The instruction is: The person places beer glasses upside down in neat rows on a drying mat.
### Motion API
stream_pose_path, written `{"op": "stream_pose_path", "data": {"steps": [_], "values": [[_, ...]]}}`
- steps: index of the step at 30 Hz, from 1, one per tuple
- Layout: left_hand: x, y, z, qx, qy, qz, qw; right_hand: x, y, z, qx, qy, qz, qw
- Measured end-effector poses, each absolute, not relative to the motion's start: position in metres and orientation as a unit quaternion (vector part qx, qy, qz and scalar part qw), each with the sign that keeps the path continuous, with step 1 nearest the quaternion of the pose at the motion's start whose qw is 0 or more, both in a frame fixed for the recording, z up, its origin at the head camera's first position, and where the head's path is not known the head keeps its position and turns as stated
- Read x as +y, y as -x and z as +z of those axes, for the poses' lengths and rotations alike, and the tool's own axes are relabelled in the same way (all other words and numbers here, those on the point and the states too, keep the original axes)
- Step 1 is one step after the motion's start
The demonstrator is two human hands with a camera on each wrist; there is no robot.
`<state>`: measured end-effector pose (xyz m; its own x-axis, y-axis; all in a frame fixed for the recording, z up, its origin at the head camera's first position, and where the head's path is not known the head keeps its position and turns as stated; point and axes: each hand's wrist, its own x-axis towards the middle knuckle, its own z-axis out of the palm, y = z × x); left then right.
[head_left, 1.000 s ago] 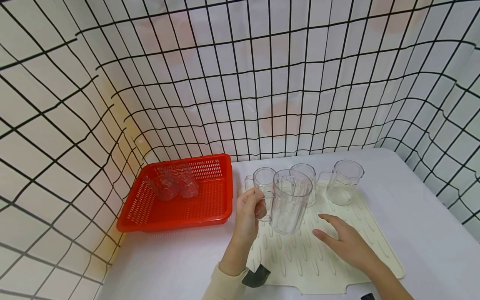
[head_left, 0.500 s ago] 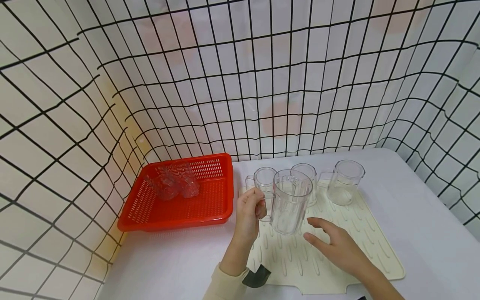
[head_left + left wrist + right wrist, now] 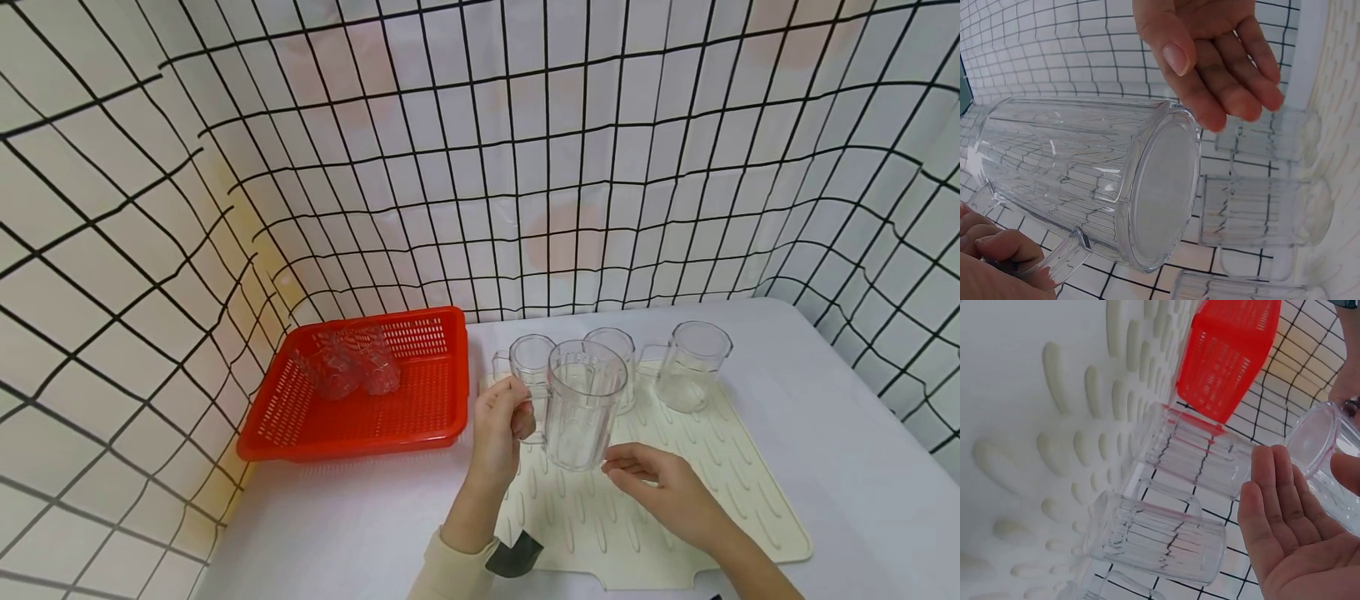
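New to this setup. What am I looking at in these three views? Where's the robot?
There is no robot: these are a person's two bare hands. The widest view comes from a camera worn on the head, looking forward and down. The other two come from cameras on the left and right wrists, each watching its own hand's work.

The left hand grips a clear mug by its handle, above a ribbed mat. The right hand is near its base, fingers relaxed; touching or not is unclear.

On the white table, three more mugs stand toward the mat's far end. A red basket holds some clear items.
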<state>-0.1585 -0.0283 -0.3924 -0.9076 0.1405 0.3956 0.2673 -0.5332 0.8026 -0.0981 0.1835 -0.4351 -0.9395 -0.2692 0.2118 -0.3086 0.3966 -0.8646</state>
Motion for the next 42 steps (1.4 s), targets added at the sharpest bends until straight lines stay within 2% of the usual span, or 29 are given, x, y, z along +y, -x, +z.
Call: {"op": "stream_pose_path", "data": {"steps": [3, 7, 18, 25, 30, 34, 42], "values": [[-0.028, 0.158, -0.392, -0.476, 0.222, -0.851, 0.031, 0.184, 0.100, -0.435, -0.807, -0.173, 0.563, -0.037], [-0.027, 0.158, -0.393, -0.471, 0.236, -0.850, 0.021, 0.184, 0.102, -0.434, -0.778, -0.173, 0.599, -0.070], [-0.030, 0.160, -0.396, -0.471, 0.298, -0.830, 0.016, 0.186, 0.104, -0.437, -0.734, -0.168, 0.655, -0.065], [-0.036, 0.163, -0.395, -0.548, 0.371, -0.748, 0.050, 0.189, 0.104, -0.437, -0.727, -0.163, 0.665, -0.059], [-0.041, 0.162, -0.395, -0.586, 0.397, -0.706, 0.023, 0.194, 0.106, -0.437, -0.732, -0.127, 0.667, -0.055], [-0.043, 0.162, -0.396, -0.624, 0.405, -0.668, 0.010, 0.200, 0.109, -0.442, -0.708, -0.134, 0.691, -0.052], [-0.045, 0.166, -0.398, -0.673, 0.446, -0.587, 0.068, 0.208, 0.113, -0.446, -0.690, -0.133, 0.711, -0.034]]}}
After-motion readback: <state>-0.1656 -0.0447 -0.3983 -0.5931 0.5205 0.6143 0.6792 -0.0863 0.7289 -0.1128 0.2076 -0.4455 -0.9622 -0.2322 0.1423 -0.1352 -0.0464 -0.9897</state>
